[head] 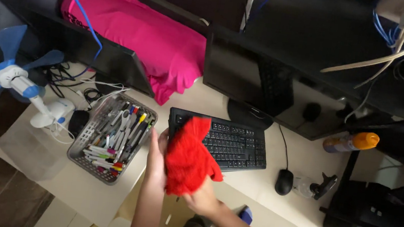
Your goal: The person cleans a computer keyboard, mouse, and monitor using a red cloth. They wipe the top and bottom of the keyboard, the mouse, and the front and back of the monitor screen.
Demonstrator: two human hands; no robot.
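Note:
A red cloth (188, 156) hangs between both my hands, just above the front left corner of a black keyboard (232, 143). My left hand (156, 157) presses flat against the cloth's left side. Under the cloth's lower edge, my right hand (201, 199) grips it from below. The cloth covers the keyboard's left end and most of my right hand's fingers.
A grey mesh basket (84, 146) full of pens sits left of my hands. A black mouse (284, 181), an orange-capped spray can (351, 142), a monitor (277, 92), a pink cloth bundle (144, 38), a blue-bladed desk fan (9, 77) and a printer (385, 226) surround the desk (300, 157).

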